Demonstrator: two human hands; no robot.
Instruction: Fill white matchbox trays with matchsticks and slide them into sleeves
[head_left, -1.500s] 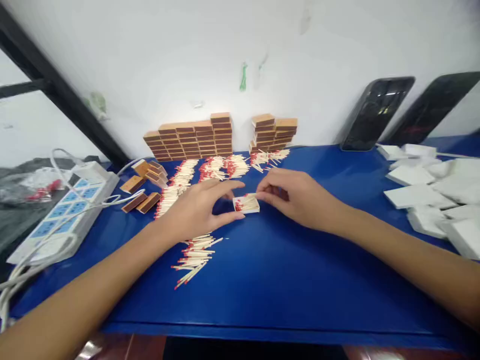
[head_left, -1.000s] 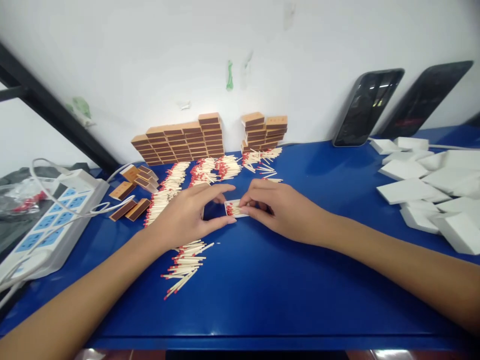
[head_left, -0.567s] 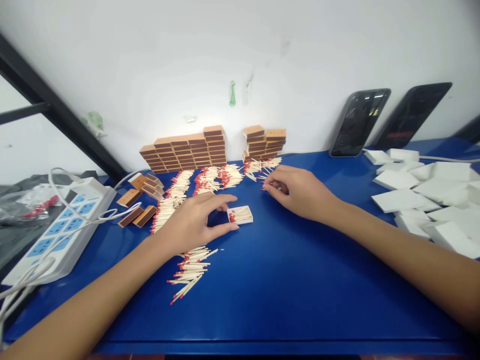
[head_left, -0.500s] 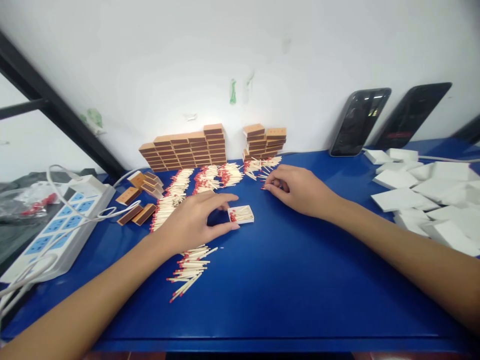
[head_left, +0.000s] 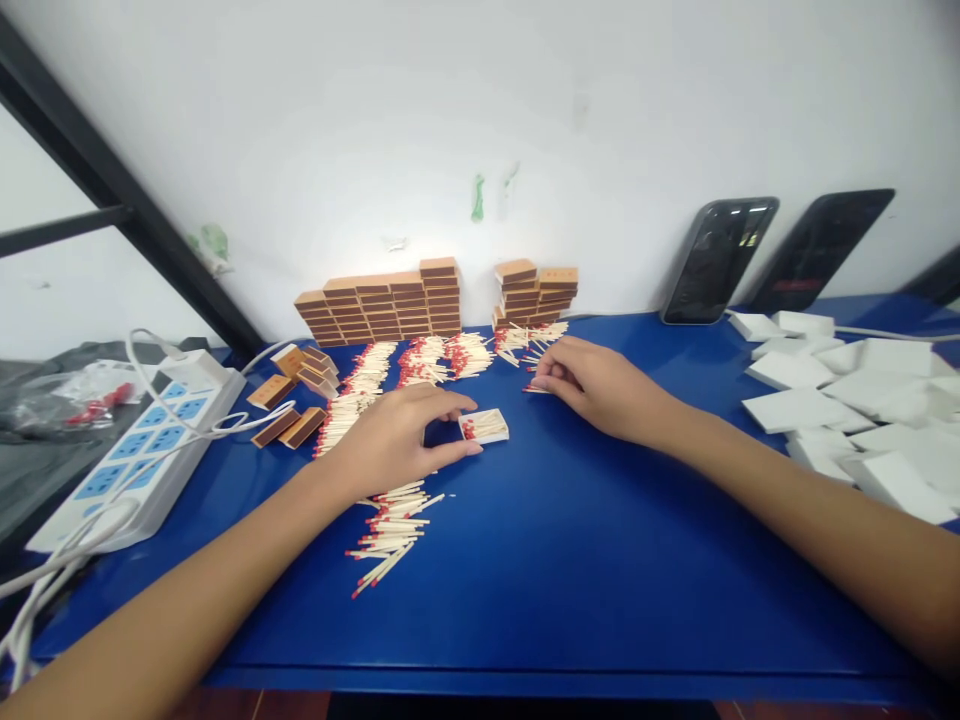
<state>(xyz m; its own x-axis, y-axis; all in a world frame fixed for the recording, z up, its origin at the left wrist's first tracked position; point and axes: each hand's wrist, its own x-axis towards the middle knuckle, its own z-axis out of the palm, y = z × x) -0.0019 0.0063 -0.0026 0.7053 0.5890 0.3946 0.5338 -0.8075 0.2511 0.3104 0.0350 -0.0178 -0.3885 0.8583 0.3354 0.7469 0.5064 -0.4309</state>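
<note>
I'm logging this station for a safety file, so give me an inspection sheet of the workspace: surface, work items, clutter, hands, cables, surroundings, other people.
Surface: blue table, glossy.
Work items: tray holding matches; loose matches in several piles; matchboxes stacked by the wall, a few scattered at left.
Clutter: white pieces heaped at right; power strip and plastic bag at left.
Left hand: thumb and fingers around tray's left end; contact unclear.
Right hand: fingertips at loose matches; grip unclear.
Cables: white, looping over the power strip.
Surroundings: white wall; dark slabs leaning on it; black frame at left.
Other people: nothing seen.
</note>
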